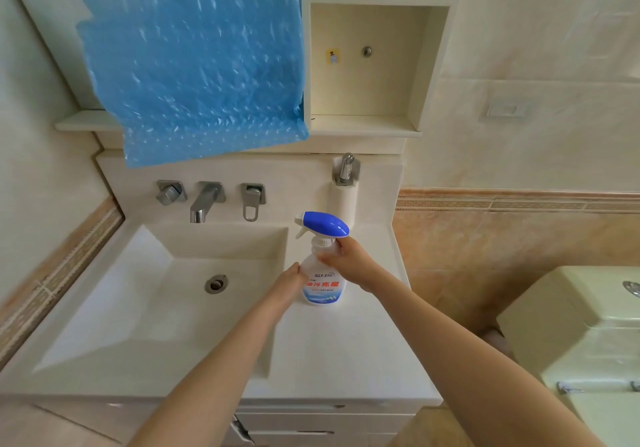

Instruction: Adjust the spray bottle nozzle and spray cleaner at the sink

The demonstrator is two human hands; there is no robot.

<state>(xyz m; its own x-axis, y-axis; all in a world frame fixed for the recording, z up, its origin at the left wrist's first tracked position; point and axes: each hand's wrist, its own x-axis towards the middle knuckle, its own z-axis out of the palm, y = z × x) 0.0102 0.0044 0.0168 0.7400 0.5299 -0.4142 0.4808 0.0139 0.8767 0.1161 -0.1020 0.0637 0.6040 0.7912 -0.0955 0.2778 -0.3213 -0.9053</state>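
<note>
We are steadying the spray bottle (322, 275), standing upright on the counter (346, 349) just right of the sink (104, 308), our right hand (353, 263) wrapped round its neck and left hand (289, 282) cupping its side, and we are judging it best to keep the base planted while fingers reach the nozzle (300, 220).

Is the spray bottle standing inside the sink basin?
No, the spray bottle stands upright on the flat counter to the right of the sink basin, held between the left hand and the right hand.

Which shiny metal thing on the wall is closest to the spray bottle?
The lone tap on the right, just behind the spray bottle. The spout and two handles sit farther left, above the sink.
</note>
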